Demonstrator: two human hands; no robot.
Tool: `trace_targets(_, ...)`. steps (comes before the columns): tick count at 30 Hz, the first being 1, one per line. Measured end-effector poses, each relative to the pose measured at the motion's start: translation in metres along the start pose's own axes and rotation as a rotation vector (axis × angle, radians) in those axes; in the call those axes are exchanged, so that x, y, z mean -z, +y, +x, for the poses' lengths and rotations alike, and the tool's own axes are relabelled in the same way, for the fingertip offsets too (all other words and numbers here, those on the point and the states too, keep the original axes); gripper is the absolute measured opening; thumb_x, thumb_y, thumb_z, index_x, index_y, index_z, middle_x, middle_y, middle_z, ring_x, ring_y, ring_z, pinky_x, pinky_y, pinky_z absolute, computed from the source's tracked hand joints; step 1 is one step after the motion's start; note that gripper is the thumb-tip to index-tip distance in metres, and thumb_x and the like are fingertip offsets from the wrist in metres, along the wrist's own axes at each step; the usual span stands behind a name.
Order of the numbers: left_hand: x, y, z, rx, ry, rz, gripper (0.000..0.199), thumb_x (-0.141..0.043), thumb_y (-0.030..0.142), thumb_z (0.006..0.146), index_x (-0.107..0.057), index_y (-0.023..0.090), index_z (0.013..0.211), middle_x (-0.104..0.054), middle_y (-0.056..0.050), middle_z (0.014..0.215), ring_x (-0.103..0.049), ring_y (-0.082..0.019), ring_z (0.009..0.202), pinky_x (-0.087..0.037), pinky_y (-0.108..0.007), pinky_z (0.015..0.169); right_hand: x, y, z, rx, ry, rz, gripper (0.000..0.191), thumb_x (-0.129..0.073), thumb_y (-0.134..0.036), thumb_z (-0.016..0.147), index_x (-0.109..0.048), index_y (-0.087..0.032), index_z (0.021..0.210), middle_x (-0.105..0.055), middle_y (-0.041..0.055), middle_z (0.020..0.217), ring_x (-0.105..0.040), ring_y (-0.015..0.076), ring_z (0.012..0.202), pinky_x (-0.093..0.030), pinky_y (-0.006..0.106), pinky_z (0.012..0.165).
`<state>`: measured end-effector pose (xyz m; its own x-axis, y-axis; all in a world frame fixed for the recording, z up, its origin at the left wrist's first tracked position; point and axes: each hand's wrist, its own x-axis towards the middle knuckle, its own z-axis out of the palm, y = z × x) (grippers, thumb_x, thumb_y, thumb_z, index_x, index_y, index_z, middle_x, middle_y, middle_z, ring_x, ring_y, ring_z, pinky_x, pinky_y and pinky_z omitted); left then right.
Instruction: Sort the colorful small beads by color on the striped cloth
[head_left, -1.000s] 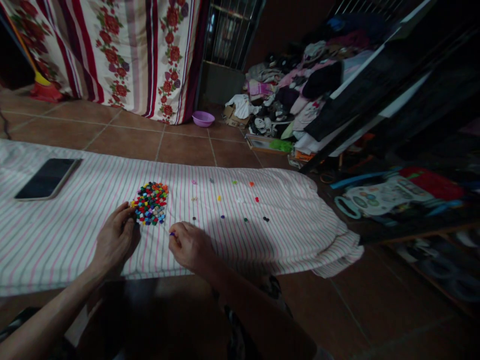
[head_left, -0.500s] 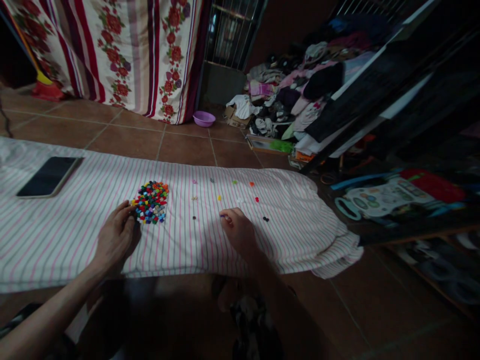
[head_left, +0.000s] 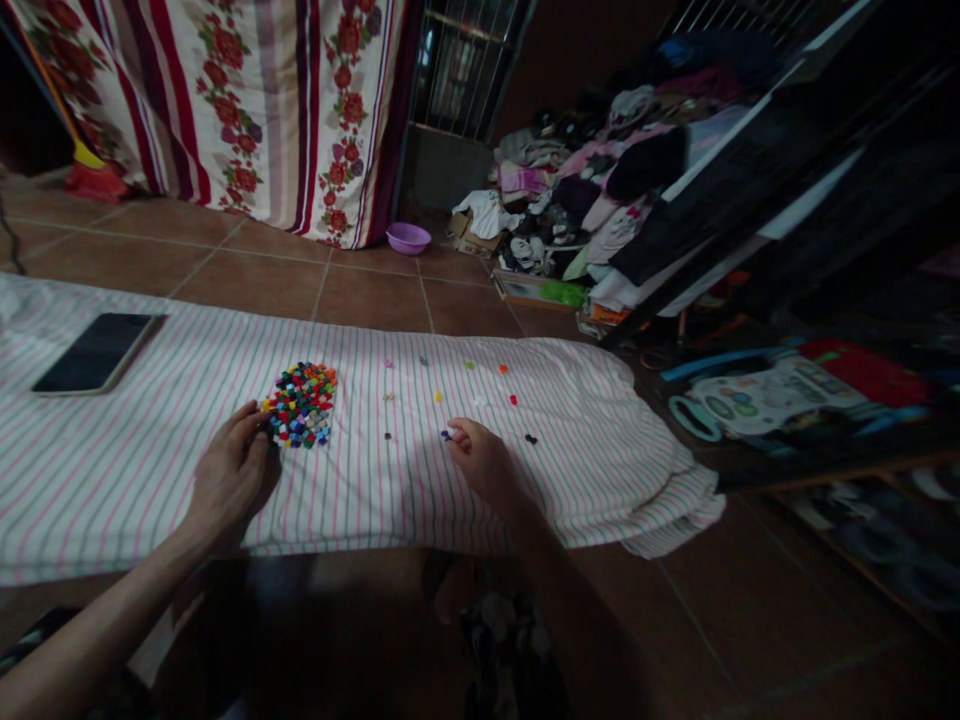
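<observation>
A heap of small multicoloured cube-shaped beads point(head_left: 304, 405) lies on the striped cloth. My left hand point(head_left: 229, 465) rests at the heap's left edge, its fingers stretched out and loosely bent, a yellow bead point(head_left: 265, 405) by the fingertips. Over to the right, my right hand point(head_left: 480, 458) is low over the cloth with its fingers drawn together. Tiny purple beads point(head_left: 446, 436) show at its fingertips; whether any is still pinched is hidden. Small colour groups are spaced out around it, among them yellow point(head_left: 439, 397), red point(head_left: 514, 399), orange point(head_left: 503, 369) and black beads point(head_left: 531, 439).
A phone point(head_left: 96, 353) lies on the left of the striped cloth point(head_left: 360, 500). Beyond it, a purple basin point(head_left: 408, 238) stands on the tiled floor near a floral curtain point(head_left: 277, 120). A pile of clothes point(head_left: 577, 190) is at the back right, and a dark rack is to the right.
My right hand has shifted slightly right, and more of the purple beads shows beside its fingertips. My left hand has stayed by the heap.
</observation>
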<state>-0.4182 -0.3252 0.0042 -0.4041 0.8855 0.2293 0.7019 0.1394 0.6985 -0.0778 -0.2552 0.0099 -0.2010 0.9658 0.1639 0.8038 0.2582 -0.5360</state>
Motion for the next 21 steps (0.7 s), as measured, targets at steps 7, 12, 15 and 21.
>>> trace_targets(7,-0.0010,-0.0010,0.0006,-0.010,-0.003,-0.002,0.048,-0.037,0.041,0.087,-0.064,0.015,0.117,-0.054,-0.015,0.144,-0.050,-0.031,0.134,-0.039,-0.048,0.117,-0.0053,-0.0059,0.0023,0.037,-0.006,-0.126,0.022,-0.055,-0.013,0.082,-0.071,-0.017,0.097,-0.066,0.0053,0.083,-0.061,0.0163,0.077,-0.044,0.026,0.069)
trace_targets(12,-0.0015,-0.0006,0.0004,-0.018,0.009,0.005,0.046,-0.037,0.042,0.087,-0.064,0.017,0.115,-0.055,-0.013,0.143,-0.052,-0.029,0.133,-0.040,-0.047,0.116,-0.0046,-0.0050,0.0022,0.054,0.001,-0.088,0.019,-0.054,-0.012,0.082,-0.069,-0.018,0.092,-0.065,0.0042,0.083,-0.060,0.0149,0.074,-0.044,0.025,0.069)
trace_targets(15,-0.0018,-0.0019,0.0003,-0.026,0.012,0.002,0.045,-0.038,0.042,0.087,-0.064,0.018,0.115,-0.055,-0.013,0.143,-0.052,-0.029,0.132,-0.041,-0.045,0.115,-0.0057,-0.0049,0.0019,0.055,0.009,-0.094,0.020,-0.053,-0.012,0.083,-0.069,-0.017,0.093,-0.065,0.0055,0.085,-0.061,0.0158,0.076,-0.045,0.026,0.071)
trace_targets(21,-0.0039,-0.0056,0.0009,-0.022,0.028,-0.002,0.043,-0.038,0.042,0.088,-0.065,0.021,0.114,-0.056,-0.010,0.142,-0.053,-0.027,0.131,-0.041,-0.045,0.115,-0.0066,-0.0042,0.0028,0.065,0.005,-0.117,0.023,-0.052,-0.011,0.082,-0.070,-0.019,0.095,-0.065,0.0056,0.086,-0.062,0.0166,0.079,-0.046,0.026,0.072)
